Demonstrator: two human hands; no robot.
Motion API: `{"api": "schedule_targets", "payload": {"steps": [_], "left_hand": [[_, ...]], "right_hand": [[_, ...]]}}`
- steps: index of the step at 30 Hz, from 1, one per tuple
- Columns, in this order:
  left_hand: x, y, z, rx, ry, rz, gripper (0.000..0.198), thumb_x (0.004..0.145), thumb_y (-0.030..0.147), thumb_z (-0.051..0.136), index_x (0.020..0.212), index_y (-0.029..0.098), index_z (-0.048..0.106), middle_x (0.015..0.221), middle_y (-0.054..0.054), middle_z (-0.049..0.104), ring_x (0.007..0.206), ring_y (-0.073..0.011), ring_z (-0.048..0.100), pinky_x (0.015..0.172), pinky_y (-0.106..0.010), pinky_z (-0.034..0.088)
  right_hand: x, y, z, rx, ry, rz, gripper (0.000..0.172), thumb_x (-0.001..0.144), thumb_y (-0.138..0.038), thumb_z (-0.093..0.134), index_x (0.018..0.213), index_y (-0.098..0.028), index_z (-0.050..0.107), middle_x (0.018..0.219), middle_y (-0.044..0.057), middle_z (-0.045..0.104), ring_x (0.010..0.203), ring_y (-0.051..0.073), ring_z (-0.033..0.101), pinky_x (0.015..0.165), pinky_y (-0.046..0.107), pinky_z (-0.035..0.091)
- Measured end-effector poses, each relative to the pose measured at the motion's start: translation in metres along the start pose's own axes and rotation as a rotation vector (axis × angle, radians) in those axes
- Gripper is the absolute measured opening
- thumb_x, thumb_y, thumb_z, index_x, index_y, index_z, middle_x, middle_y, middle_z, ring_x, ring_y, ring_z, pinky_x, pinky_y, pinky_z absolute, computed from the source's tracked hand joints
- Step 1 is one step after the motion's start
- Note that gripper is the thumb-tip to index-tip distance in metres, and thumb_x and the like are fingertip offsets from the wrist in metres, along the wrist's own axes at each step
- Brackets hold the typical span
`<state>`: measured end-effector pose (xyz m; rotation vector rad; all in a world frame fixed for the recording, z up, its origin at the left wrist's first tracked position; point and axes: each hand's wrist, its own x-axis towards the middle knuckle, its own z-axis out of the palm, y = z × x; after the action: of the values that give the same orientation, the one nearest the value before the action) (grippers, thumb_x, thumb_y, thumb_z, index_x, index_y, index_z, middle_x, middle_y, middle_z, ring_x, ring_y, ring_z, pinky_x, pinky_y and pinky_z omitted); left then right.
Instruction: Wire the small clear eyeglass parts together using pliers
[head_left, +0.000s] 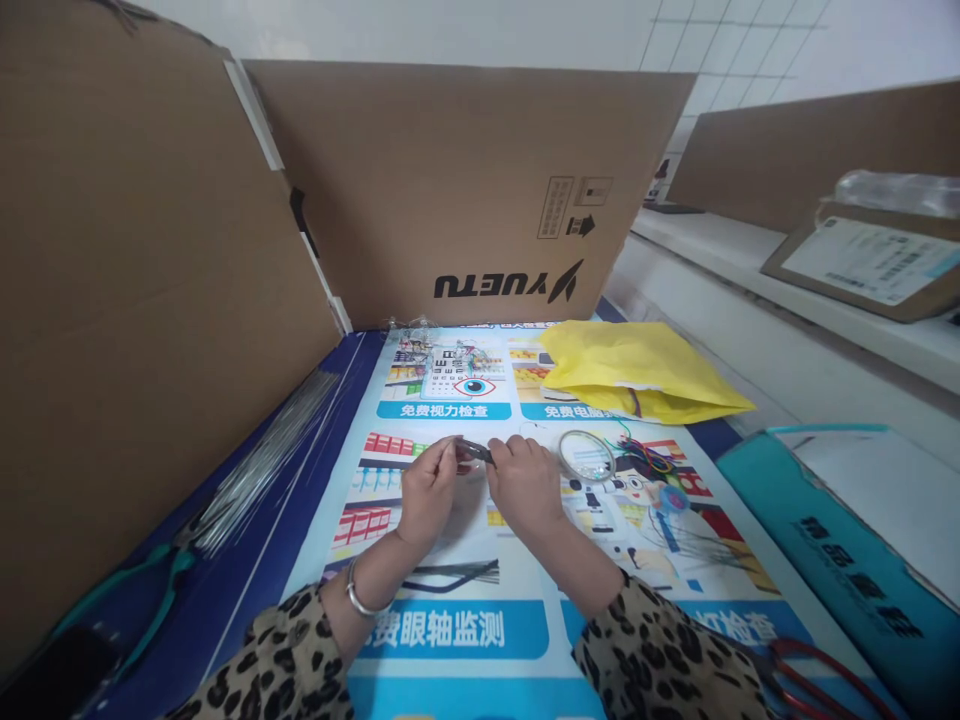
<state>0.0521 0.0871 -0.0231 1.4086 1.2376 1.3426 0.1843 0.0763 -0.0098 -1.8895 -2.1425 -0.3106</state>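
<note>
Both hands meet over the middle of the printed sheet. My left hand [429, 492] is closed, pinching one end of a short dark strip [474, 451] between thumb and fingers. At the strip's other end, my right hand [529, 487] is closed with its fingers curled over it. What kind of thing the strip is cannot be made out. Just right of my right hand is a round clear dish [587, 457] with small beads in it. Thin dark wires [457, 573] lie beneath my left forearm.
Coloured threads [649, 456] and a yellow pouch [637, 370] lie to the right, near a teal box [832, 570]. Red-handled scissors [814, 680] lie at front right. Straight wires [270, 460] and green-handled pliers [169, 590] lie left. Cardboard walls [420, 190] stand behind and left.
</note>
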Motion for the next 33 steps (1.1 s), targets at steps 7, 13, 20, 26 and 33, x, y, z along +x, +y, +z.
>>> {"api": "schedule_targets", "payload": {"steps": [7,13,20,26,33], "left_hand": [[0.0,-0.005,-0.001,0.054,0.034,0.074,0.028,0.085,0.034,0.042,0.1,0.018,0.06,0.085,-0.004,0.067,0.074,-0.0143,0.065,0.075,-0.03,0.053],[-0.001,-0.005,-0.003,0.12,0.035,0.159,0.026,0.086,0.031,0.042,0.1,0.018,0.06,0.087,-0.004,0.068,0.076,-0.0146,0.065,0.076,-0.03,0.052],[-0.001,-0.007,-0.006,0.171,0.008,0.22,0.027,0.085,0.027,0.041,0.102,0.018,0.06,0.09,-0.005,0.067,0.08,-0.0149,0.064,0.079,-0.031,0.051],[0.0,-0.004,-0.007,0.167,0.005,0.213,0.025,0.084,0.028,0.043,0.098,0.019,0.062,0.089,-0.004,0.068,0.08,-0.0154,0.064,0.078,-0.03,0.051],[0.002,-0.003,-0.006,0.046,-0.067,0.034,0.025,0.083,0.034,0.044,0.088,0.017,0.062,0.078,-0.004,0.066,0.07,-0.0146,0.063,0.071,-0.028,0.05]], "right_hand": [[0.003,-0.006,-0.001,-0.086,-0.013,0.013,0.019,0.085,-0.017,0.037,0.086,-0.018,0.057,0.079,0.009,0.056,0.076,0.021,0.05,0.064,0.032,0.029],[0.003,-0.005,0.002,-0.1,0.005,0.008,0.021,0.084,-0.013,0.035,0.086,-0.017,0.056,0.077,0.01,0.056,0.074,0.02,0.052,0.063,0.031,0.031],[0.002,-0.005,0.0,-0.046,-0.076,0.021,0.016,0.083,-0.016,0.04,0.084,-0.018,0.056,0.076,0.007,0.059,0.072,0.019,0.056,0.06,0.028,0.033],[0.004,-0.003,-0.006,0.083,-0.273,0.045,0.016,0.085,-0.028,0.041,0.088,-0.021,0.056,0.081,0.004,0.063,0.072,0.017,0.06,0.057,0.025,0.034],[0.006,0.011,-0.01,0.063,-0.262,0.012,0.016,0.085,-0.027,0.042,0.088,-0.021,0.056,0.084,0.004,0.062,0.078,0.016,0.057,0.062,0.025,0.033]]}}
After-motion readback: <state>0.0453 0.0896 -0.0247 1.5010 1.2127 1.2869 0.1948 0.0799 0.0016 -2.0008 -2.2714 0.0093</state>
